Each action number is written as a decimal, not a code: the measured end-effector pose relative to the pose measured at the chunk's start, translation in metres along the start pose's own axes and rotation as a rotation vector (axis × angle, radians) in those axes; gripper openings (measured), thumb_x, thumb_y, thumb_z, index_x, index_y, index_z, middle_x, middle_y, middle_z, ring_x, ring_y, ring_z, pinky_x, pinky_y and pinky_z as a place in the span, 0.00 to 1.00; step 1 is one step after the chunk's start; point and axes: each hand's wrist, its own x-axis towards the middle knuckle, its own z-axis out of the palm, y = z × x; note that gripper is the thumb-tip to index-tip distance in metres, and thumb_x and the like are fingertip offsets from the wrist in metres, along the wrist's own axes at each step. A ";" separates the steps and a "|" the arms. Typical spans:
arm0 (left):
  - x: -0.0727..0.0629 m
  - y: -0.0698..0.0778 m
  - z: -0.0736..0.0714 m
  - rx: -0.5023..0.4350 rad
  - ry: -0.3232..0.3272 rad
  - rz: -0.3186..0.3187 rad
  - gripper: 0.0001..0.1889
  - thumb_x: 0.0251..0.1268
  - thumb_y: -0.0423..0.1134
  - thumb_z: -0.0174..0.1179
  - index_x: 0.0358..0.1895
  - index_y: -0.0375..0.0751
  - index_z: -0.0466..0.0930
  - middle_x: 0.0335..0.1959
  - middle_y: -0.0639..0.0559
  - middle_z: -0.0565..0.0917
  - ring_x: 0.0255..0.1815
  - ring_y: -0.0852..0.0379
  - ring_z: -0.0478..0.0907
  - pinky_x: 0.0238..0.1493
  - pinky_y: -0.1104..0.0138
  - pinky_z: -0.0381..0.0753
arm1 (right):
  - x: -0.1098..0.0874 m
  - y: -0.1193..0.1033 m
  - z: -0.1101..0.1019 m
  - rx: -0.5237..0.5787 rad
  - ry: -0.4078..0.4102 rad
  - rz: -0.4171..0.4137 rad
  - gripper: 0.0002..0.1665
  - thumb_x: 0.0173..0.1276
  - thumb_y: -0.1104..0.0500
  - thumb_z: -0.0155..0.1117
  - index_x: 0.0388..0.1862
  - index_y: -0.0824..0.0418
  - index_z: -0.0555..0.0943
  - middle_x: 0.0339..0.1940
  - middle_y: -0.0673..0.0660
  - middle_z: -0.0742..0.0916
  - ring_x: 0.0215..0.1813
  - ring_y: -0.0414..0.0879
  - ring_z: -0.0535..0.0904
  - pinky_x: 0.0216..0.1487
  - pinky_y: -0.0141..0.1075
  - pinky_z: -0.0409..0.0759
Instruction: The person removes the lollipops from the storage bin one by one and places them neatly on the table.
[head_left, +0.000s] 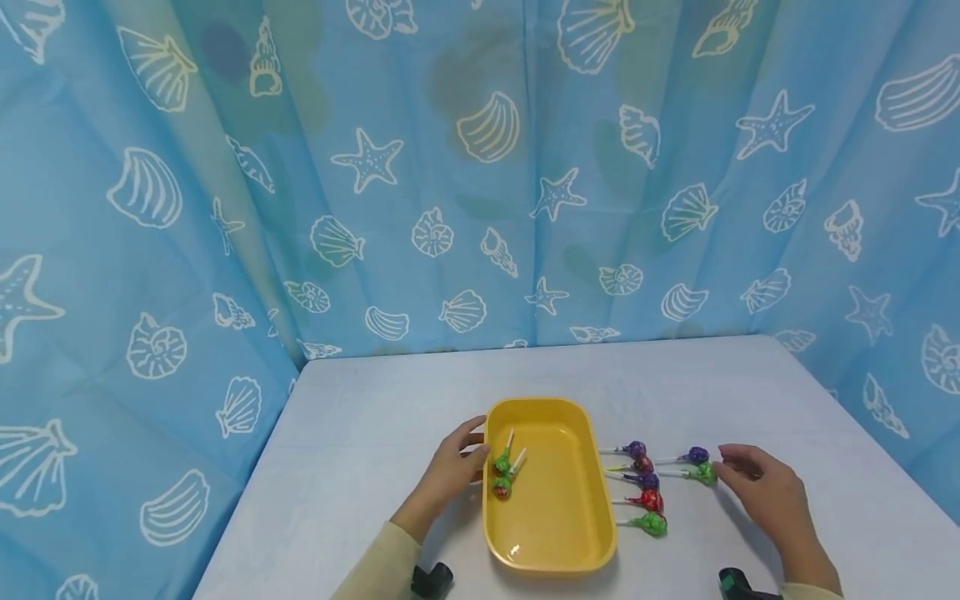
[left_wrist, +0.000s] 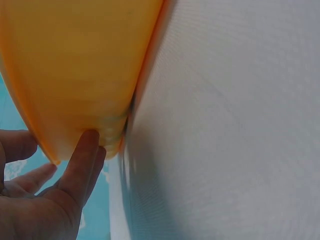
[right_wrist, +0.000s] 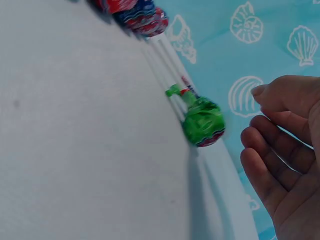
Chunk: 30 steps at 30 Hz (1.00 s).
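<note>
A yellow tray [head_left: 555, 533] stands on the table with two green-wrapped lollipops [head_left: 502, 463] inside at its left end. My left hand [head_left: 452, 462] touches the tray's left side, its fairly straight fingers [left_wrist: 82, 165] against the outer wall and the thumb by the rim. My right hand [head_left: 772, 492] hovers beside a green lollipop [right_wrist: 204, 122], thumb and fingers parted, holding nothing. That lollipop lies on the table with its stick toward the tray, and a purple lollipop [head_left: 696, 456] lies just behind it.
Between the tray and those two, several lollipops lie in a column: purple, red and a green one [head_left: 651, 523] nearest me. A blue shell-print curtain [head_left: 465, 208] hangs behind and at both sides of the white table [head_left: 360, 467]. Dark devices [head_left: 432, 581] show by both wrists.
</note>
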 end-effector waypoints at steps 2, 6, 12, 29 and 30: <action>0.000 0.000 0.000 0.003 -0.002 0.002 0.27 0.78 0.35 0.54 0.77 0.46 0.65 0.67 0.35 0.74 0.61 0.39 0.78 0.49 0.58 0.89 | -0.002 -0.002 -0.001 0.004 0.029 -0.034 0.23 0.71 0.58 0.67 0.58 0.72 0.79 0.50 0.72 0.85 0.55 0.69 0.80 0.55 0.63 0.82; 0.000 -0.001 -0.001 -0.006 -0.006 0.010 0.27 0.78 0.35 0.54 0.77 0.45 0.65 0.67 0.35 0.74 0.61 0.39 0.78 0.49 0.58 0.89 | -0.003 -0.010 -0.002 0.013 0.041 -0.088 0.22 0.72 0.58 0.66 0.57 0.72 0.80 0.49 0.71 0.86 0.54 0.68 0.80 0.55 0.62 0.82; -0.001 -0.003 0.000 -0.038 -0.021 0.008 0.27 0.78 0.34 0.54 0.77 0.43 0.64 0.67 0.34 0.73 0.60 0.39 0.79 0.48 0.58 0.89 | -0.006 -0.026 -0.007 0.033 0.019 -0.102 0.23 0.73 0.56 0.66 0.58 0.71 0.79 0.52 0.71 0.85 0.56 0.68 0.80 0.55 0.62 0.82; -0.001 -0.002 -0.001 -0.027 -0.020 0.010 0.28 0.77 0.34 0.55 0.77 0.43 0.64 0.67 0.34 0.74 0.59 0.40 0.79 0.48 0.57 0.89 | 0.000 -0.076 -0.005 0.086 -0.011 -0.250 0.22 0.73 0.52 0.67 0.58 0.66 0.81 0.52 0.66 0.86 0.55 0.63 0.83 0.55 0.53 0.85; -0.001 -0.002 -0.001 -0.034 -0.023 0.015 0.28 0.77 0.34 0.55 0.77 0.43 0.64 0.67 0.33 0.73 0.59 0.39 0.79 0.48 0.57 0.89 | 0.000 -0.079 -0.003 0.093 -0.011 -0.261 0.22 0.74 0.52 0.67 0.58 0.66 0.81 0.52 0.66 0.86 0.55 0.63 0.83 0.55 0.55 0.85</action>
